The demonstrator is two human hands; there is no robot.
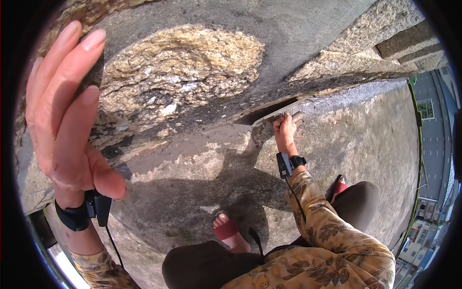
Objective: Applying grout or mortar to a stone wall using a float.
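Observation:
My right hand [285, 132] is closed around the handle of a trowel [298, 117] low down, where the rock face meets the concrete floor. The trowel's blade is partly hidden by my hand, and a dark narrow wedge shows along its far side. Smooth grey mortar [202, 141] runs along the foot of the rock, with a wet, shiny stretch to the right. Raised close to the camera at the left, my left hand [65, 119] holds nothing, its fingers extended. Whether it touches the rock [187, 65] behind it cannot be told.
Grey mortar [299, 21] surrounds the rough rock, and cut stone blocks [400, 47] stand at upper right. Beyond the floor's right edge [415, 144], a road [435, 137] and buildings lie far below. My sandalled feet [227, 229] rest on the concrete [361, 151]. Cables trail from both wrist devices.

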